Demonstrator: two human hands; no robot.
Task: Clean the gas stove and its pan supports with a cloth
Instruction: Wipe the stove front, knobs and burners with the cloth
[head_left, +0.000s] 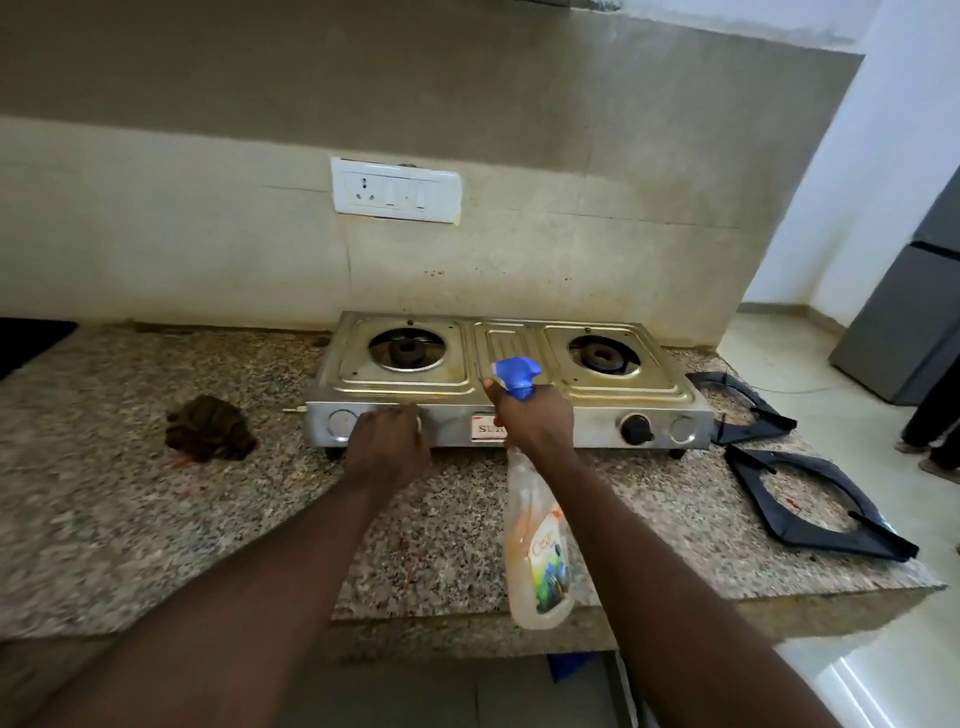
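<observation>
A steel two-burner gas stove (519, 364) stands on the granite counter (156, 519) with its pan supports off. Two black pan supports lie to its right, one further back (748, 405) and one nearer (815, 504). A dark crumpled cloth (208, 428) lies on the counter left of the stove. My right hand (530, 415) grips a spray bottle (537, 551) with a blue trigger head, held in front of the stove's middle. My left hand (389, 441) is closed against the stove's front panel where its left knob would be; the knob itself is hidden.
A white socket plate (396, 189) is on the tiled wall behind the stove. A grey fridge (914, 322) stands at the far right, and a person's feet (930, 452) show on the floor there. The counter ends at the right behind the pan supports.
</observation>
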